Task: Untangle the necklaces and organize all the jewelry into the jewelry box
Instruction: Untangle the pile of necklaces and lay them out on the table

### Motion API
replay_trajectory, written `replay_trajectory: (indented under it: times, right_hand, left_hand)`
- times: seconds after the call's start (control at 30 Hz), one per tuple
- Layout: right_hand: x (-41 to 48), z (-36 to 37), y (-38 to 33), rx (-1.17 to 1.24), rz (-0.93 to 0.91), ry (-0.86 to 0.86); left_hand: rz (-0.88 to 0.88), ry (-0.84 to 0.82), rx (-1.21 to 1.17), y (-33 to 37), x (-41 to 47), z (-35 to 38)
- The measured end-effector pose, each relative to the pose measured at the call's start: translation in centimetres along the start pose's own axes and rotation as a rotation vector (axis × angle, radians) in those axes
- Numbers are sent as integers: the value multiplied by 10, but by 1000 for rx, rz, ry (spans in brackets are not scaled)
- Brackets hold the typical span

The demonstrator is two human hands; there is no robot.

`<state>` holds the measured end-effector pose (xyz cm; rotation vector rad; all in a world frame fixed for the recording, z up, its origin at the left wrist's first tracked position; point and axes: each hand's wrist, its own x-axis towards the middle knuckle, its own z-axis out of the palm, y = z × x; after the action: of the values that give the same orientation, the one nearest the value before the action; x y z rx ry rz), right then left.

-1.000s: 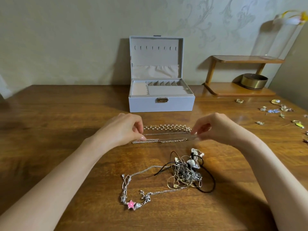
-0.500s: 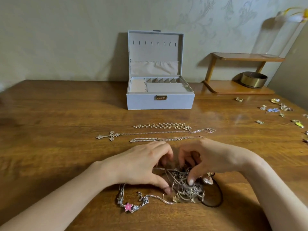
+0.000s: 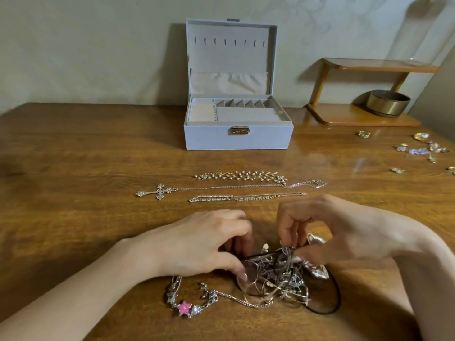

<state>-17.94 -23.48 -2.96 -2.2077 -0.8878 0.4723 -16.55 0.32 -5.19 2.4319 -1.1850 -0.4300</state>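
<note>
Pinching strands of the necklace tangle (image 3: 279,278), right hand (image 3: 330,232) blurs; left hand (image 3: 204,242) curls over it, grip hidden.

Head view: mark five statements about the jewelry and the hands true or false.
1. The jewelry box stands open. True.
2. The left hand rests on the cross necklace. False: it pinches at the tangle of chains, as does the right hand.
3. The cross necklace lies stretched out, apart from the tangle of chains. True.
4. The pink star charm is inside the jewelry box. False: it lies on the table, near the left wrist.
5. The brass bowl stands on the top board of the wooden shelf. False: it stands on the lower board.
</note>
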Motion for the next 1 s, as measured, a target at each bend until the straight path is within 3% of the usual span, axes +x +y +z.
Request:
replay_trajectory:
  times: [0.27,0.37,0.47,0.6,0.83,1.0]
  right_hand:
    - [2,-2,7,-74,47,38]
    - [1,-2,10,-171,48,133]
    - [1,-1,6,-174,22,222]
    - [10,10,1,-211,-56,122]
    - [11,12,1,-309,147,23]
    - [10,12,3,-312,129,-5]
  left_hand:
    - [-29,-31,16,-5,-2,-4]
    - [-30,16,17,-5,-3,-4]
    - [-73,139,-163,-3,-2,-6]
    - [-145,249,-432,-2,-1,-6]
    - [-188,312,-200,-6,0,-1]
    - [-218,269,-162,-9,0,-5]
